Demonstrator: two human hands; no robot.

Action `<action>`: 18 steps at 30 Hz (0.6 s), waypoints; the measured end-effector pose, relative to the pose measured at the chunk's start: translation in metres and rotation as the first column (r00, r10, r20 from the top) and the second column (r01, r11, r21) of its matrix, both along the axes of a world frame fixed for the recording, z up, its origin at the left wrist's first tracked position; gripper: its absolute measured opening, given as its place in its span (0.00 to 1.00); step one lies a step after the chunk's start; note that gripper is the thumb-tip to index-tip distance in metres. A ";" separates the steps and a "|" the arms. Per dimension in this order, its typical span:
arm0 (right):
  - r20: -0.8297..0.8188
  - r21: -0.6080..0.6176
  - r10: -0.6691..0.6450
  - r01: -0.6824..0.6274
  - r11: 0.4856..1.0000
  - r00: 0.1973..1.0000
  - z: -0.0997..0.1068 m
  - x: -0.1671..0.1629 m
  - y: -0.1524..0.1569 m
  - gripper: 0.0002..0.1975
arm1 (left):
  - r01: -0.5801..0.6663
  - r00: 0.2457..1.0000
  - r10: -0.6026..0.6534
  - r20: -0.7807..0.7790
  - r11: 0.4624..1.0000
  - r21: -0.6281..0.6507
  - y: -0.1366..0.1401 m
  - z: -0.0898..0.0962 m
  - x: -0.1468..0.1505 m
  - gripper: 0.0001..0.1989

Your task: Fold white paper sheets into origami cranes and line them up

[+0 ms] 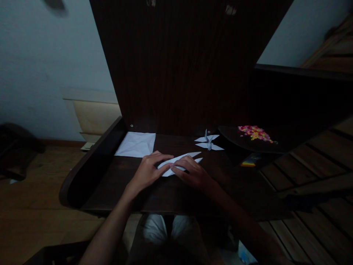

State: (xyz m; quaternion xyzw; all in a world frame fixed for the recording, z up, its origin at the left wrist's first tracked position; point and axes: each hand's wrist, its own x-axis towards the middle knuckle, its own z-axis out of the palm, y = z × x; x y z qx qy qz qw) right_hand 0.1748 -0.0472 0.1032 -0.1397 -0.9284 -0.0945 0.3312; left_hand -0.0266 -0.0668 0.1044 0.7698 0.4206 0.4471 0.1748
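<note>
A folded piece of white origami paper [168,171] lies on the dark desk in front of me, its two long points aimed to the right. My left hand [150,167] grips its left end, thumb and fingers on the paper. Over its middle, my right hand [191,170] presses with fingers bent, the thumb close to my left thumb. Part of the paper is hidden under the fingers. Behind my left hand rests a creased white paper sheet [136,143]. Past my right hand stand finished-looking folded paper cranes [209,141], wings spread; I cannot tell their exact number.
The dark wooden desk [116,191] has a raised side edge [91,162] on the left and a tall back panel [182,66]. A heap of small pink and yellow pieces [255,133] sits on a dark surface at right. Wooden slats [306,165] lie beyond.
</note>
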 end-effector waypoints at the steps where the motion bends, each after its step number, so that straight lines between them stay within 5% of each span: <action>1: 0.020 -0.002 0.003 -0.003 1.000 1.000 0.002 0.000 -0.002 0.10 | 0.032 0.999 -0.032 -0.032 0.999 0.009 0.001 0.000 -0.001 0.11; 7: 0.080 0.152 0.080 -0.091 0.984 0.994 0.005 -0.001 -0.008 0.08 | 0.186 0.971 -0.177 -0.158 0.982 0.042 0.008 0.007 0.000 0.10; 14: 0.075 0.296 0.113 -0.130 0.946 0.991 -0.001 0.001 -0.009 0.08 | -0.072 0.975 0.108 0.196 0.980 -0.183 0.007 0.005 -0.001 0.10; 18: -0.048 0.149 0.079 -0.071 0.986 0.996 -0.008 -0.001 -0.005 0.08 | -0.090 0.927 0.170 0.334 0.966 -0.242 0.006 -0.003 -0.002 0.12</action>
